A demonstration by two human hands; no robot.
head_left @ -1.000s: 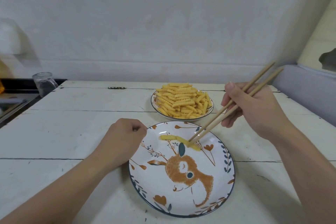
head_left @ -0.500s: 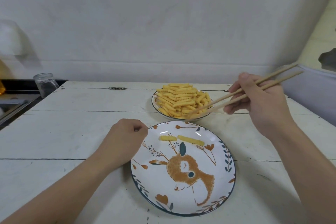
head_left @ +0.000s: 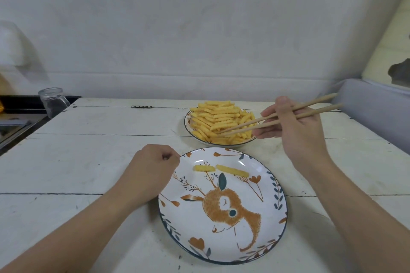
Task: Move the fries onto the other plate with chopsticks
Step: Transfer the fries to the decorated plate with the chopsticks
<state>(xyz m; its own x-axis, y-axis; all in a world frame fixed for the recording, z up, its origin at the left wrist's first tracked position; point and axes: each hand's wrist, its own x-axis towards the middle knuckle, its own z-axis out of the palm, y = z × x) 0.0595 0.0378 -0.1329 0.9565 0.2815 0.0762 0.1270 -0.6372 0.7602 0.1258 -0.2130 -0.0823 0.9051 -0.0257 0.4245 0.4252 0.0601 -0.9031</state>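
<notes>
Head view: right hand [head_left: 297, 131] pinching chopsticks [head_left: 277, 117], tips narrow over the fries [head_left: 218, 121]; best clamping one fry mid-length. Left hand [head_left: 153, 168] fisted, holding nothing, by patterned plate [head_left: 275, 210].

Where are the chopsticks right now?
The chopsticks are in the right hand, on the right of the head view, with their tips down among the fries piled on the far plate.

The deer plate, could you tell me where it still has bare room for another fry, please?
On the deer plate, two fries lie along the far part; everything nearer, over the deer picture to the near rim, is bare. The left hand crowds its far-left rim. The right hand holds chopsticks over the piled fries plate.
</notes>
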